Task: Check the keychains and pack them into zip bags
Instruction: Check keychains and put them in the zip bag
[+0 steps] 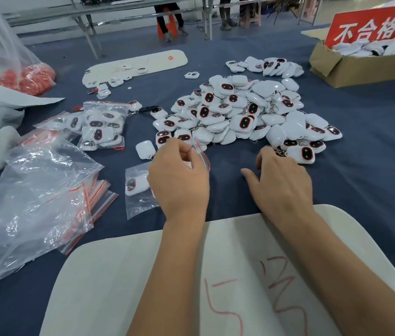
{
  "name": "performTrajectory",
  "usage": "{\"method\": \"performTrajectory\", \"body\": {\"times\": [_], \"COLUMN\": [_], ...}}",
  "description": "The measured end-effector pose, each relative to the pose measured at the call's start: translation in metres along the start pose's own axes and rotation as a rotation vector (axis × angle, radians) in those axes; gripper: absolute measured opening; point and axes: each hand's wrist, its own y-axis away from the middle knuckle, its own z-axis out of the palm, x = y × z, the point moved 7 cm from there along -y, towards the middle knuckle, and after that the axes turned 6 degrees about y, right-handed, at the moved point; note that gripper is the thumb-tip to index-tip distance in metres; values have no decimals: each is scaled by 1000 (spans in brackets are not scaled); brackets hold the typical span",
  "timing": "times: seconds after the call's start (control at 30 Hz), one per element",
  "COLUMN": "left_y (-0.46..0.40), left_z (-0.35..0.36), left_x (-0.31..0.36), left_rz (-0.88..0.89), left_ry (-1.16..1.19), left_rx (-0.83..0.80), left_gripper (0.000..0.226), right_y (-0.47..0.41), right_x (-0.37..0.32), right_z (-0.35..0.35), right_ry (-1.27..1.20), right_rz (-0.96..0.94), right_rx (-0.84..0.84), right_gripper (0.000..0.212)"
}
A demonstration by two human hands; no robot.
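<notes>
At the far left, a large clear plastic bag (0,44) stands on the blue tablecloth (373,151), with a mass of red items (33,78) inside its lower end. Nearer, a loose heap of empty zip bags (36,197) with red seal strips spreads over the left side of the cloth. Just beyond it lie filled zip bags (102,127) packed with white keychains. Farther back rests a long white board (140,64) carrying a few small white parts.

The left hand (179,175) is near the centre, its fingers curled and pinching the mouth of a small zip bag (138,190) that already contains one white keychain; the bag lies on the cloth to the hand's left, partly under it. A single white keychain (145,149) lies just beyond that hand.

The big pile of keychains (245,112), white with dark red-rimmed ovals, fills the middle of the table beyond both hands. The right hand (281,178), well apart from the left, reaches to the pile's near edge; its fingertips touch a keychain's metal clasp (280,151), though whether they grip it cannot be told.

Under both forearms lies a white sheet (240,275) with red scrawled marks. At the far right, a cardboard box (351,66) of white items bears a red sign (373,25).
</notes>
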Motion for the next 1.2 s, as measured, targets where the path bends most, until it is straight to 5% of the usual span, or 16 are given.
{"method": "performTrajectory", "body": {"times": [0.1,0.2,0.43,0.63,0.7,0.9,1.03,1.2], "left_y": [6,24,43,57,59,52,37,20], "left_z": [16,46,71,76,75,73,67,53], "left_x": [15,20,12,15,15,2,-7,-24], "left_rz": [129,164,99,-219,-339,-466,-509,-589], "left_ry": [164,189,256,517,624,613,660,729], "left_rx": [-140,-448,-785,-1072,-1134,-960,-743,-585], "left_gripper": [10,10,13,21,21,17,12,10], "right_y": [6,9,-6,4,0,-16,-18,-18], "right_x": [-10,-5,10,2,5,5,6,-9], "right_z": [-10,-20,2,-32,-27,-1,18,29], "right_ry": [-221,-129,-3,-660,-895,-1631,-1316,-1079], "right_rz": [-92,-26,89,-167,-163,-13,83,-100], "right_rx": [127,305,83,560,532,224,160,-50], "right_gripper": [25,23,17,16,24,29,15,15]}}
